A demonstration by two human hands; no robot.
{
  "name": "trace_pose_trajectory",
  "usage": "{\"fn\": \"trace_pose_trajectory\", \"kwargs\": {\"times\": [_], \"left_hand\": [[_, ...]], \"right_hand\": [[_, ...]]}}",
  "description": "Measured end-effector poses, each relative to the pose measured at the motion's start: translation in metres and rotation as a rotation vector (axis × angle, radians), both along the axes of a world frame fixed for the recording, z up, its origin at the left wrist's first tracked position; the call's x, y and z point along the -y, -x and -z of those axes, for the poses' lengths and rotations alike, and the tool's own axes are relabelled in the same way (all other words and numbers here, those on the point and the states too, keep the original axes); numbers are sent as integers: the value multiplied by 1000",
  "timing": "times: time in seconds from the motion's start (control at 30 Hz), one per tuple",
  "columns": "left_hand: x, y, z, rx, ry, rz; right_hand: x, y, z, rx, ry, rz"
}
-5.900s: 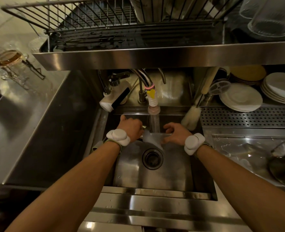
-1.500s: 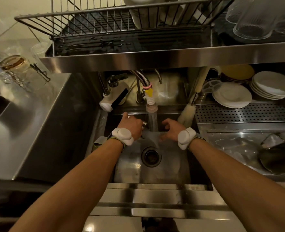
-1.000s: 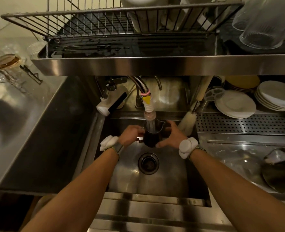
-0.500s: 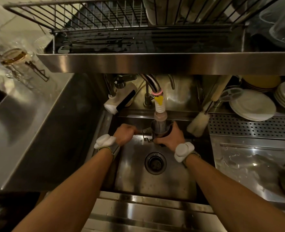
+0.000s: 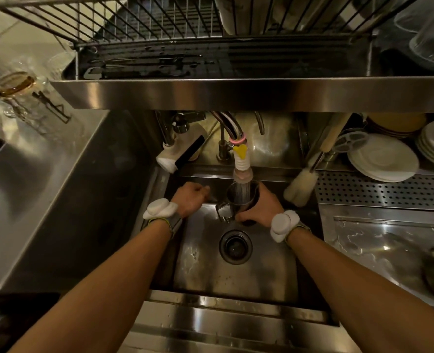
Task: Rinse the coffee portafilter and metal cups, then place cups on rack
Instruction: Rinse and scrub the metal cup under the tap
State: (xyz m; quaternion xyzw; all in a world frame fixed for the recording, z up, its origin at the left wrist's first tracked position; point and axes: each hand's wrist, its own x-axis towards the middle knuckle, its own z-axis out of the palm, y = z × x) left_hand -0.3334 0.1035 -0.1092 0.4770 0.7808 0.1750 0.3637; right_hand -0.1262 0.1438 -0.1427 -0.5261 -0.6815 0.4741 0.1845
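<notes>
My right hand (image 5: 261,207) grips a metal cup (image 5: 238,197) from the right and holds it upright under the tap nozzle (image 5: 242,171). Water streams into its open top. A bent metal handle piece (image 5: 223,212) sticks out at the cup's lower left. My left hand (image 5: 189,198) hovers in a fist just left of the cup, over the back of the sink (image 5: 236,276). Its fingers curl under, out of sight, so I cannot see whether it holds anything. The wire drying rack (image 5: 159,24) sits on the steel shelf overhead.
The drain (image 5: 235,247) lies just below the cup. A white bottle brush (image 5: 300,189) leans at the sink's right back corner. Stacked white plates (image 5: 384,161) sit on the perforated shelf to the right. A second tap head (image 5: 180,154) hangs at the back left.
The cup came up from the sink bottom to directly under the nozzle. My right hand wrapped round its side, and my left hand drew back a little from its handle piece.
</notes>
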Motion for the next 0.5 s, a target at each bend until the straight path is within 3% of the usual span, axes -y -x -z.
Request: {"fn": "trace_pose_trajectory", "kwargs": {"times": [0.2,0.4,0.5], "left_hand": [[-1,5,2,-14,-15,-18],[2,-21,-5,326,36,41],[5,-31,-12,398,26,66]], "right_hand": [[0,6,-3,0,13,-56],[2,0,-3,-50,17,56],[4,6,-6,-76,12,76]]}}
